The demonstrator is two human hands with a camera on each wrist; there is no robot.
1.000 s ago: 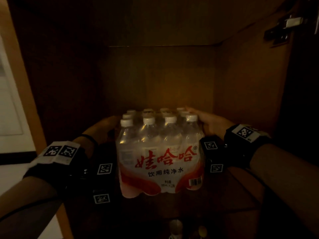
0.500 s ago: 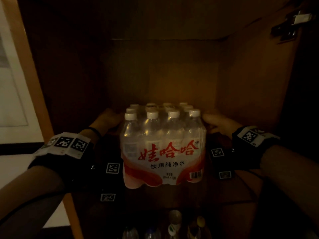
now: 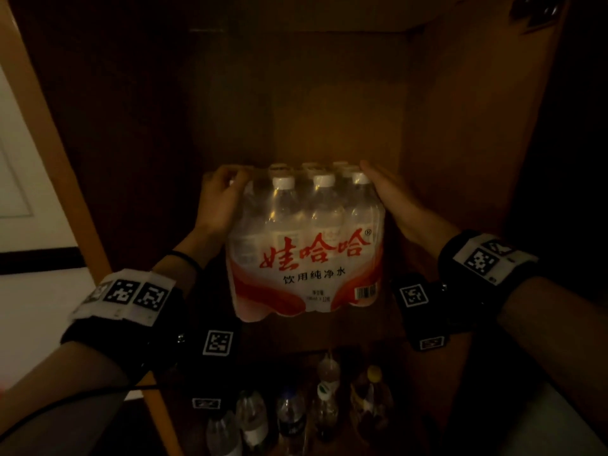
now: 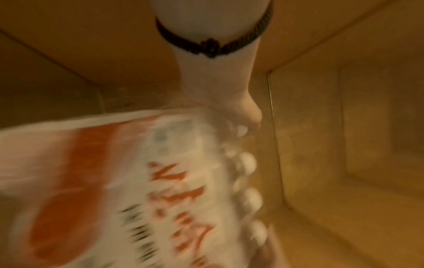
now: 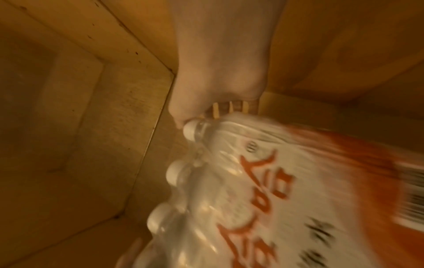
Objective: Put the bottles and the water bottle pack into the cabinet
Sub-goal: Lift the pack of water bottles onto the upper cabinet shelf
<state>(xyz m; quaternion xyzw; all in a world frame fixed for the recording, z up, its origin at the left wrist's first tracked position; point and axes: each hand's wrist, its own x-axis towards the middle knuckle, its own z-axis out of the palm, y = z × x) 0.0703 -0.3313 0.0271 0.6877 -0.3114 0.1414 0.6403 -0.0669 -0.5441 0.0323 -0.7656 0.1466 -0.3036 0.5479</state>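
Note:
The shrink-wrapped water bottle pack [image 3: 306,258], white caps on top and red lettering on its front, stands on the upper cabinet shelf [image 3: 329,337]. My left hand [image 3: 218,199] grips its upper left corner, fingers curled over the wrap by the caps. My right hand [image 3: 391,195] presses flat against the upper right side, fingers straight. The wrist views are blurred: the left hand [image 4: 229,101] meets the pack [image 4: 137,181] at its cap end, and the right hand [image 5: 213,87] lies against the pack [image 5: 275,190]. Several loose bottles [image 3: 296,413] stand on the shelf below.
The cabinet interior is dark wood, with its back wall [image 3: 329,110] well behind the pack and free shelf room to both sides. The left side panel [image 3: 65,159] borders a white wall. A door hinge [image 3: 533,11] sits at the top right.
Both hands have slid from the pack's lower sides up to its cap end. My view has tipped down, bringing the loose bottles on the lower shelf into sight.

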